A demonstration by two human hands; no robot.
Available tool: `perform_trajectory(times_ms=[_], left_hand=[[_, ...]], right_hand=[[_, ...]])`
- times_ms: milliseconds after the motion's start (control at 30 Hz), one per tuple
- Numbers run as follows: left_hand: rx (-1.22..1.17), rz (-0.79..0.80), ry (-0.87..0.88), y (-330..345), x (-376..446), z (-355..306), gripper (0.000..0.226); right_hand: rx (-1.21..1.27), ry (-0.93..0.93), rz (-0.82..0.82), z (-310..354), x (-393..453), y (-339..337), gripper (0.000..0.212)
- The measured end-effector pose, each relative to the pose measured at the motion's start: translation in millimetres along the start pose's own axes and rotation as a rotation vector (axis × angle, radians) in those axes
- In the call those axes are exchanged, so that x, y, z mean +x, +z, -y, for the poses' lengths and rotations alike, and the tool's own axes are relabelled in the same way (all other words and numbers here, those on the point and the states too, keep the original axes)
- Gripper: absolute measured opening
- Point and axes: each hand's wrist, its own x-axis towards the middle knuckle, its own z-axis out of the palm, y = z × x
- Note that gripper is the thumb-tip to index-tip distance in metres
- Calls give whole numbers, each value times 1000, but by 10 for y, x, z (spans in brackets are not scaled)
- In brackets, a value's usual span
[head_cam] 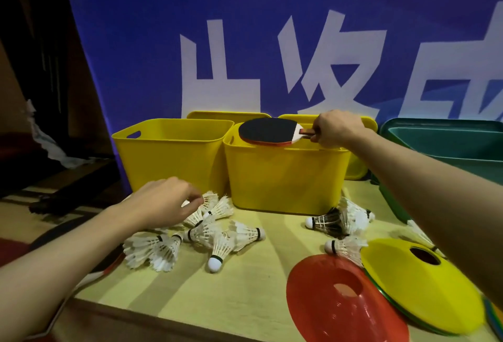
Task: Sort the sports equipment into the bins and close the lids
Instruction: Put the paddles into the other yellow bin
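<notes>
My right hand (336,128) grips the handle of a table tennis paddle (265,130), black face up, held flat over the open mouth of the right yellow bin (283,175). An open left yellow bin (168,151) stands beside it. My left hand (166,200) hovers with curled fingers over a pile of white shuttlecocks (206,232) on the table; whether it holds one I cannot tell. More shuttlecocks (343,219), one dark-feathered, lie in front of the right bin. A red disc cone (343,301) and a stack topped by a yellow disc cone (419,281) lie at the front right.
Two yellow lids (226,116) lean behind the bins against a blue banner. A green bin (446,151) with its lid behind stands at the right. The wooden table (231,295) ends at the left and front edges; a red-and-white object peeks from under my left forearm.
</notes>
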Motion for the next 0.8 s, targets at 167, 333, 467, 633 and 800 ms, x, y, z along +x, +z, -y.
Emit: perform_trajectory(times_ms=[167,333,467,633,800], left_hand=[[-10,-13,7,49,-13,27,35],[-35,-17,22,46,11,5,34],[-33,-24,32,39,12,-31,34],[-24,-12,35,41,-4,-70,32],[-33,-23,31,7,-58,-62,31]], right_hand=[[21,39,55,38,48,38,36],[-40,17,78,86,43,53,39],[50,26,75,92,47,47,42],[161,-4,-41,92,-50,-10,37],[191,-116,-148,269,-354,-76,30]])
